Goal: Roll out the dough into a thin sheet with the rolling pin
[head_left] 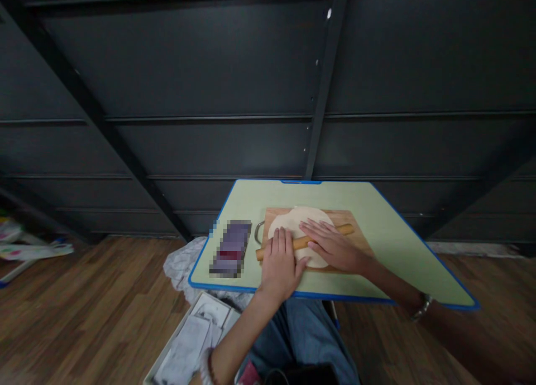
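The person's left hand (pixel 280 262) and right hand (pixel 329 245) lay flat on a wooden rolling pin (pixel 300 242), fingers stretched forward over it rather than wrapped round it. The pin rested at a slant across a round sheet of dough (pixel 310 212), its right end farther from the person. The dough lay on a wooden board (pixel 357 241) on the table (pixel 389 245), beside a pixelated, phone-like object (pixel 231 246).

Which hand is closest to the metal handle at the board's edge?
The left hand: it rests on the rolling pin near the handle; the right hand lies farther along the pin.
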`<state>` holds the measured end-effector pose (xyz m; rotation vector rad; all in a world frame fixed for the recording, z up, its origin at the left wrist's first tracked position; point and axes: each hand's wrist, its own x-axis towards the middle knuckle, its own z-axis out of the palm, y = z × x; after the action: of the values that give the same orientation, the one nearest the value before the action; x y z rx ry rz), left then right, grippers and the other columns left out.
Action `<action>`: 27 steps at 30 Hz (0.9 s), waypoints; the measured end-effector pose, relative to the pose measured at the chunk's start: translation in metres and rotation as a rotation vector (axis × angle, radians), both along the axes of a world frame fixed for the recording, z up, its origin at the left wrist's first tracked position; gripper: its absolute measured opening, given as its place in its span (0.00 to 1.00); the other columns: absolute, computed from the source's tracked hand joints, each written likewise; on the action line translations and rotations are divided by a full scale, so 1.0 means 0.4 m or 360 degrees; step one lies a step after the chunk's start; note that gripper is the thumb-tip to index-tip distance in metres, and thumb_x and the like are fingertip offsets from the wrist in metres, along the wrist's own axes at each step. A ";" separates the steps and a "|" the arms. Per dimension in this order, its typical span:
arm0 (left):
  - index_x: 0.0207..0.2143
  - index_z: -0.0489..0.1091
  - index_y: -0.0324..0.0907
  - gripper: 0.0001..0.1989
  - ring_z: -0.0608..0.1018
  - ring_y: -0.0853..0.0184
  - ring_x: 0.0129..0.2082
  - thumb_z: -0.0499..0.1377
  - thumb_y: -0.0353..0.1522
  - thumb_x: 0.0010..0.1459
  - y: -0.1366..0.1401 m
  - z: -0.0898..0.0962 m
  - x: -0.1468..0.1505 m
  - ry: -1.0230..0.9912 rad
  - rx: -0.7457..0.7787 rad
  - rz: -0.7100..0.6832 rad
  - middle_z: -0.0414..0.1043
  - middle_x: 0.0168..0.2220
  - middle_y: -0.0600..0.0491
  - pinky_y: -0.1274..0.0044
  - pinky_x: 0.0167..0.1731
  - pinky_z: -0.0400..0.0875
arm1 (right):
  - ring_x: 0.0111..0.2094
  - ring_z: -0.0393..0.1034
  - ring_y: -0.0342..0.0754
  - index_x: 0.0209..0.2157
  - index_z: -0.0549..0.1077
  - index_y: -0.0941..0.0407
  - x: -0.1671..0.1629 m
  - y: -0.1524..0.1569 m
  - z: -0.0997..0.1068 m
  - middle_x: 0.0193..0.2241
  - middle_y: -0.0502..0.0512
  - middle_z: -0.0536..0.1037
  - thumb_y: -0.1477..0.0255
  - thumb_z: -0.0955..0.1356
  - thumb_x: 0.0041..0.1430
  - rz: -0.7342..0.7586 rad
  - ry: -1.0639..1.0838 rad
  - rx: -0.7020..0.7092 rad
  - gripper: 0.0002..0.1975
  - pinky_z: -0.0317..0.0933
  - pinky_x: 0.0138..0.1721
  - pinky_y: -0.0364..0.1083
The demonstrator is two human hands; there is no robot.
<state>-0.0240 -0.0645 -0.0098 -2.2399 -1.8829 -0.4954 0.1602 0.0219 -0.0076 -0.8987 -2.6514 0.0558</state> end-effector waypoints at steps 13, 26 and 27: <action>0.63 0.45 0.29 0.38 0.44 0.58 0.65 0.29 0.48 0.62 0.233 0.035 -0.104 0.0015 -0.0512 -0.0051 0.42 0.65 0.41 0.61 0.62 0.37 | 0.63 0.45 0.48 0.61 0.57 0.56 -0.135 0.234 -0.003 0.62 0.55 0.56 0.59 0.49 0.65 -0.0143 -0.0233 -0.0151 0.28 0.40 0.62 0.52; 0.62 0.50 0.31 0.30 0.44 0.58 0.65 0.35 0.40 0.64 0.315 0.025 -0.135 0.0029 -0.0495 -0.0050 0.46 0.64 0.41 0.58 0.61 0.41 | 0.63 0.46 0.51 0.59 0.61 0.56 -0.182 0.299 -0.003 0.61 0.57 0.57 0.62 0.49 0.66 -0.0275 -0.0246 -0.0317 0.26 0.43 0.61 0.56; 0.61 0.51 0.31 0.29 0.45 0.58 0.65 0.36 0.39 0.64 0.300 0.025 -0.129 0.0053 -0.0473 -0.0072 0.47 0.64 0.41 0.58 0.61 0.42 | 0.63 0.46 0.50 0.58 0.62 0.54 -0.173 0.285 -0.007 0.61 0.55 0.58 0.63 0.50 0.66 -0.0228 -0.0253 -0.0302 0.25 0.43 0.61 0.57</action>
<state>-0.0757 0.0556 0.0002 -2.4584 -2.0070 -0.1918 0.0910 0.1358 -0.0102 -1.1987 -2.7531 0.2128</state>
